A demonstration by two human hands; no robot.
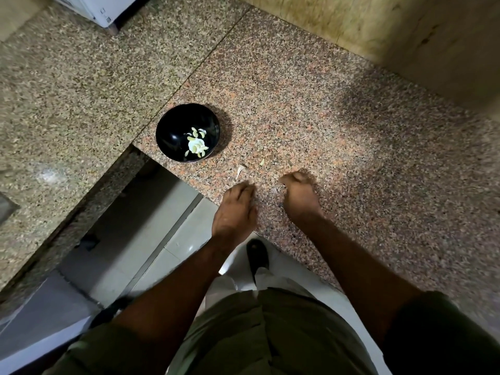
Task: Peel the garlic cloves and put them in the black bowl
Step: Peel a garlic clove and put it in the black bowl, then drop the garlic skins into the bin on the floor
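A black bowl (173,131) stands on the speckled granite counter (311,117) near its front left corner. Several pale peeled garlic cloves (197,144) lie in its bottom. On the counter between the bowl and my hands lie a whitish garlic piece (240,169) and a small yellowish bit (262,161). My left hand (236,209) rests at the counter's front edge, fingers curled down onto the stone. My right hand (299,194) sits beside it, fingers bunched. A pale scrap (274,190) lies between the hands. Both hands are blurred; whether either holds a clove is hidden.
A second granite surface (67,90) adjoins on the left, with a white appliance (100,9) at its far end. A beige wall (392,31) bounds the counter at the back right. Below the front edge are floor tiles (167,239) and my shoe (257,253).
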